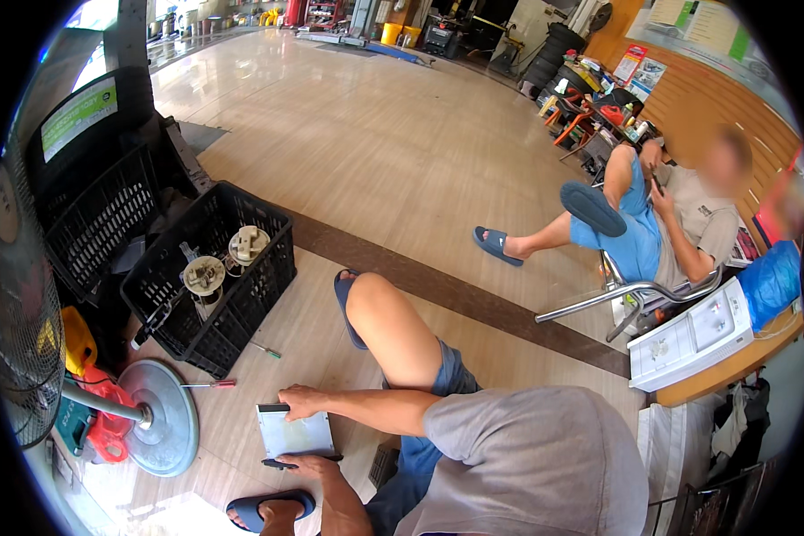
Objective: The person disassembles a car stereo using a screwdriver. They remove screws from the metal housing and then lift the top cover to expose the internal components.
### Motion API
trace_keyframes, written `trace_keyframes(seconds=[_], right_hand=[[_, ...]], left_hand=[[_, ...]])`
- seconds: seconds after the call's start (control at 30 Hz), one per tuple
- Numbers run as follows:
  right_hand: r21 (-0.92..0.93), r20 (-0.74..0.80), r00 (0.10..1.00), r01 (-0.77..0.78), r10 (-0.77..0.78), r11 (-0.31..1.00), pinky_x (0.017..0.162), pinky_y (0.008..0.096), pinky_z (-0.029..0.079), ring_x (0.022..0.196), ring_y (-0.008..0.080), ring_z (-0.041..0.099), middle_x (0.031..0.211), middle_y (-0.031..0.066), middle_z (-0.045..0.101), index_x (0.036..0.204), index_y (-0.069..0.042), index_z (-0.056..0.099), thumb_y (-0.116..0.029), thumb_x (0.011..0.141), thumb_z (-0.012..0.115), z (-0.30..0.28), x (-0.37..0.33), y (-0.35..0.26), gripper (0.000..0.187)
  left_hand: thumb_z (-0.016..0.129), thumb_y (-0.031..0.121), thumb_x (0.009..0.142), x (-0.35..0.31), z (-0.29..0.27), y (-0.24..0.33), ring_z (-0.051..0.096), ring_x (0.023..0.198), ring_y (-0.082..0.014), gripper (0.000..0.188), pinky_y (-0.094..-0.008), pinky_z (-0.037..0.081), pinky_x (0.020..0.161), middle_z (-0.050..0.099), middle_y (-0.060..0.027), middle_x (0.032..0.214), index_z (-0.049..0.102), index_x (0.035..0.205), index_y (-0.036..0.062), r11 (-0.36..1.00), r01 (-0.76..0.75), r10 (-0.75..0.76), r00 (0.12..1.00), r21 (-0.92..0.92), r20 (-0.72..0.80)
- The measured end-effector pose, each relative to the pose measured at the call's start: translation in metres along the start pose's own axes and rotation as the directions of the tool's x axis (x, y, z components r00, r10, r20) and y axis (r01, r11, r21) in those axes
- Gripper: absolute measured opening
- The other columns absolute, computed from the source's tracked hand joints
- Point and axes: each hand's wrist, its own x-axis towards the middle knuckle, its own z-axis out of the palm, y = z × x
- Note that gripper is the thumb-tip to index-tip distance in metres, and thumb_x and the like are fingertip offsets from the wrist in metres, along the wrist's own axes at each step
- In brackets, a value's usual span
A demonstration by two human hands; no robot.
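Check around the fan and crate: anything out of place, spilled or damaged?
A red-handled screwdriver lies with its shaft reaching the rim of the fan's round base; a green-handled tool lies loose beside the black crate. Both look stray, easily stepped on. No obvious spill or damage.

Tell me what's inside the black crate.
Two pale, round-topped parts show inside the black crate; whatever lies directly beneath them is covered and can't be seen.

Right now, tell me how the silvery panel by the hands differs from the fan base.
The silvery panel is rectangular; the fan base is round. The panel looks smaller than the base. The right hand touches the panel, while no hand touches the base. Both look flat and greyish.
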Motion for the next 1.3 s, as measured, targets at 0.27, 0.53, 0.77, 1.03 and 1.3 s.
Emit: trace_keyframes(seconds=[0.27, 0.53, 0.77, 1.03, 1.3], right_hand=[[0.095, 0.197, 0.978, 0.047, -0.066, 0.994, 0.092, 0.0429, 0.05, 0.109, 0.0362, 0.063, 0.115, 0.023, 0.066, 0.122, 0.003, 0.059, -0.018, 0.07, 0.076, -0.01, -0.007, -0.011, 0.058], [0.091, 0.111, 0.991, 0.07, -0.08, 0.993, 0.098, 0.0421, 0.047, 0.115, 0.0359, 0.061, 0.119, 0.0232, 0.065, 0.124, 0.002, 0.059, -0.016, 0.072, 0.072, -0.01, -0.034, -0.007, 0.056], [0.053, -0.02, 1.0, -0.016, 0.017, 0.998, 0.093, 0.0441, 0.049, 0.109, 0.0384, 0.062, 0.11, 0.0239, 0.067, 0.108, 0.004, 0.066, -0.013, 0.069, 0.07, 0.002, -0.032, -0.001, 0.042], [0.188, 0.083, 0.989, -0.132, 0.119, 0.973, 0.075, 0.0437, 0.054, 0.091, 0.0316, 0.068, 0.104, 0.018, 0.068, 0.105, -0.002, 0.068, -0.014, 0.073, 0.071, -0.012, -0.043, 0.018, 0.035], [0.509, 0.077, 0.983, -0.183, 0.167, 0.841, 0.056, 0.0395, 0.055, 0.077, 0.0245, 0.067, 0.092, 0.0137, 0.068, 0.108, -0.004, 0.068, -0.015, 0.084, 0.06, -0.013, -0.063, 0.006, 0.028]], left_hand=[[0.042, 0.075, 0.088, -0.002, -0.01, 0.011, 0.049, 0.126, -0.046, 0.101, -0.0545, 0.042, 0.104, 0.042, -0.0345, 0.142, 0.027, 0.148, -0.0054, 0.997, 0.063, -0.061, 0.997, 0.04, -0.055], [0.042, 0.051, 0.097, 0.018, -0.017, 0.014, 0.054, 0.12, -0.0417, 0.074, -0.0523, 0.047, 0.096, 0.046, -0.0301, 0.137, 0.029, 0.148, -0.0007, 0.988, 0.107, -0.104, 0.994, 0.115, -0.032], [0.042, 0.029, 0.102, 0.072, -0.027, 0.048, 0.056, 0.114, -0.0361, 0.05, -0.0499, 0.052, 0.085, 0.055, -0.0254, 0.126, 0.038, 0.144, 0.004, -0.079, -0.341, 0.701, 0.65, 0.937, 0.295], [0.061, 0.03, 0.095, 0.07, 0.071, 0.25, 0.066, 0.091, -0.0403, 0.039, -0.0479, 0.052, 0.079, 0.066, -0.0256, 0.106, 0.061, 0.121, 0.0011, -0.063, -0.992, 0.585, 0.055, 0.112, 0.809], [0.067, 0.023, 0.087, -0.002, 0.079, 0.377, 0.068, 0.084, -0.0391, 0.033, -0.0448, 0.053, 0.073, 0.07, -0.0225, 0.093, 0.067, 0.11, -0.0013, -0.481, -0.876, 0.214, -0.165, -0.043, 0.963]])
